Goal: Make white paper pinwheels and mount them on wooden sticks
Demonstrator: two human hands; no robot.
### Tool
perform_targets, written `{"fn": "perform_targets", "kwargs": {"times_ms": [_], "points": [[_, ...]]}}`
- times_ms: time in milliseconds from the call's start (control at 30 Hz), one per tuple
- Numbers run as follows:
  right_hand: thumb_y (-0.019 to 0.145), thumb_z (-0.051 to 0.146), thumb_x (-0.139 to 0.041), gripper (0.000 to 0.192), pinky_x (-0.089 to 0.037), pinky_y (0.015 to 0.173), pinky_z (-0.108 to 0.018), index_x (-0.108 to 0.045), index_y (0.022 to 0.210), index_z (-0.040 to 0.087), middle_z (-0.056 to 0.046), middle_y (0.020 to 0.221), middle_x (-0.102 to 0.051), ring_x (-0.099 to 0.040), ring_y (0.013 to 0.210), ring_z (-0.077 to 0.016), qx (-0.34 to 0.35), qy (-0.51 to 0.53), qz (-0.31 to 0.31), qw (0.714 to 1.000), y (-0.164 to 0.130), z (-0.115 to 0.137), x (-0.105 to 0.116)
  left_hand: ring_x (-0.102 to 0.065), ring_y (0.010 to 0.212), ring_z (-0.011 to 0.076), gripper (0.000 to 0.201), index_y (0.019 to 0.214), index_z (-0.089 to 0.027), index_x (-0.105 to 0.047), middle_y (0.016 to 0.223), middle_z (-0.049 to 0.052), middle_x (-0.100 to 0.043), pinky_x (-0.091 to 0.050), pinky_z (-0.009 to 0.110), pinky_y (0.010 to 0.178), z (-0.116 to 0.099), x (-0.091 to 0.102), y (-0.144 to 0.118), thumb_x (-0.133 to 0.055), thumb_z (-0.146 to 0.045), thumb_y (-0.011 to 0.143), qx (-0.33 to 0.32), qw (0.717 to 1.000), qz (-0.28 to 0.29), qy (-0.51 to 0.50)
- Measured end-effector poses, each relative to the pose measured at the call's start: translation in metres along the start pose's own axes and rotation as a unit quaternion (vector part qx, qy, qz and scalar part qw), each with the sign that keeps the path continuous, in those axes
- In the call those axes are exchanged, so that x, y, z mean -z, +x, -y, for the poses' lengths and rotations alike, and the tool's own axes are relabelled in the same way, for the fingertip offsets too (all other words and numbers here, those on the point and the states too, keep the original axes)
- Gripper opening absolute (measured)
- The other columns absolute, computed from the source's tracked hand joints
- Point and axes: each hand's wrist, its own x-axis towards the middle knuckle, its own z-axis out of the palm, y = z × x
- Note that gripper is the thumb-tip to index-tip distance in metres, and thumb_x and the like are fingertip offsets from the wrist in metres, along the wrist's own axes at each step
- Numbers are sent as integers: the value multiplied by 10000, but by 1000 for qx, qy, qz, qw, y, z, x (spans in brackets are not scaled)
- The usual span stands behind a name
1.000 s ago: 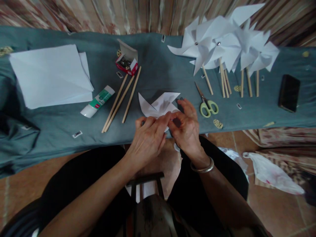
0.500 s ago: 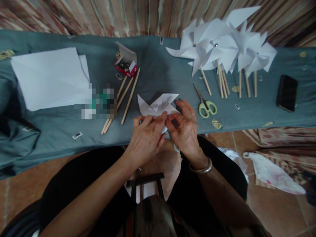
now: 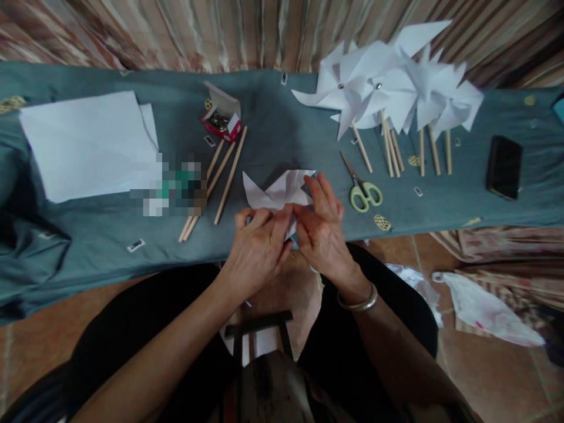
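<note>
A white paper pinwheel with folded blades lies at the table's near edge, under both hands. My left hand grips its lower left part, fingers bent over the paper. My right hand closes on the lower right, thumb and index finger near the pinwheel's middle, the other fingers raised along the right blade. The fingers cover the centre, so whether a pin is there cannot be seen. Green-handled scissors lie just right of my right hand. Wooden sticks lie to the left.
A red and white box of metal pins stands open behind the sticks. White paper sheets are stacked at left, beside a blurred patch. Several pinwheels on sticks lie at the back right. A dark phone is at far right.
My right hand's fingers have shifted inward and now lie over the pinwheel's right blade. My left hand keeps its grip. The whole view has shifted slightly.
</note>
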Motion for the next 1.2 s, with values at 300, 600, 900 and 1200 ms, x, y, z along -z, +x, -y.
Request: {"fn": "perform_targets", "kwargs": {"times_ms": [300,600,900,1200], "points": [[914,143,-430,372,-268,1177,-595,-671,1154,293,3,1578,-370,-198,1522,-336,-11,15,-5,1000,-2,-3,-4,-557,1075,300,498,1379,-140,-444,1129,130,-710,-375,459,896,0,-1,-4,-548,-214,897,10,1000,2,-14],[907,142,-422,379,-281,1169,-603,-652,1178,273,-21,1592,-352,-195,1522,-330,-15,4,5,1000,-4,-4,-5,-552,1104,304,398,1280,-121,-535,1230,143,-681,-350,474,918,-1,-4,-5,-570,-215,895,7,1000,-6,-13],[913,120,-405,435,-270,1175,-591,-624,1249,289,-12,1583,-356,-193,1521,-327,-9,-5,2,1000,-4,-4,-5,-542,1140,318,319,1204,-146,-619,1267,141,-658,-366,502,947,-1,-5,-5,-575,-237,901,5,1000,-3,-5],[961,159,-386,411,-323,1131,-549,-570,1317,251,-94,1550,-371,-200,1515,-322,32,-110,2,993,-5,0,-4,-558,1117,318,323,1176,-123,-630,1215,156,-651,-367,502,942,-1,-4,-3,-584,-250,883,4,1000,-12,10]]}}
